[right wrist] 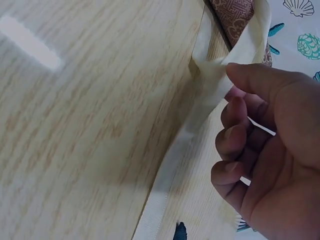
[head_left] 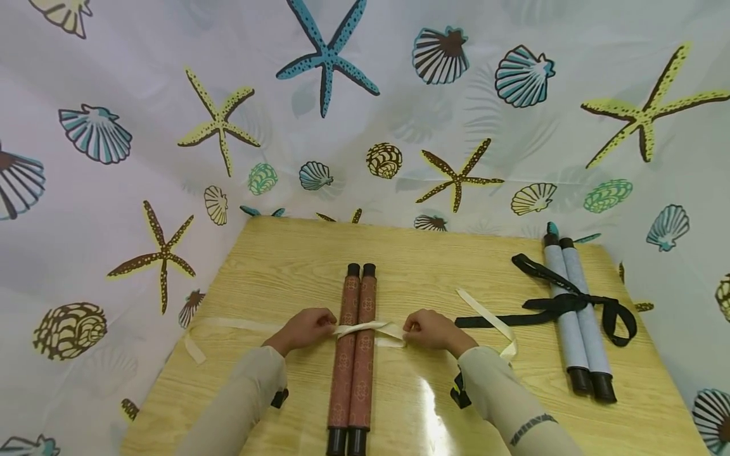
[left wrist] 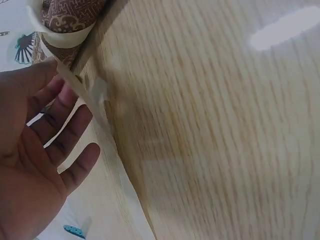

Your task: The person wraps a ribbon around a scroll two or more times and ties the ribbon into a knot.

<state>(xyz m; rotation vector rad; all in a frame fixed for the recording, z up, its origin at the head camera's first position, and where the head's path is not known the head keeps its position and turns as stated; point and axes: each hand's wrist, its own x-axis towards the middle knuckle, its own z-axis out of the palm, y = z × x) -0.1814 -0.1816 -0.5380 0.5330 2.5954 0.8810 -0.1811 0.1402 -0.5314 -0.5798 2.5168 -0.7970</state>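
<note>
Two reddish-brown patterned rolls [head_left: 353, 354] with black ends lie side by side, pointing away from the person. A cream ribbon [head_left: 365, 327] crosses over them, twisted on top. Left of the rolls, the left hand [head_left: 302, 329] pinches the ribbon between thumb and forefinger; in the left wrist view that hand [left wrist: 45, 125] has its other fingers loosely bent beside the ribbon [left wrist: 120, 170]. On the right side, the right hand [head_left: 433, 329] pinches the other part of the ribbon; the right wrist view has thumb and forefinger of this hand [right wrist: 270, 135] at the ribbon [right wrist: 200, 105], other fingers curled.
At the right of the wooden table [head_left: 285, 253] lie two light blue rolls [head_left: 582, 316] tied with a black ribbon [head_left: 564, 304]. Loose ribbon ends trail outward on both sides. A white cloth with shells and starfish [head_left: 353, 126] hangs behind and beside the table.
</note>
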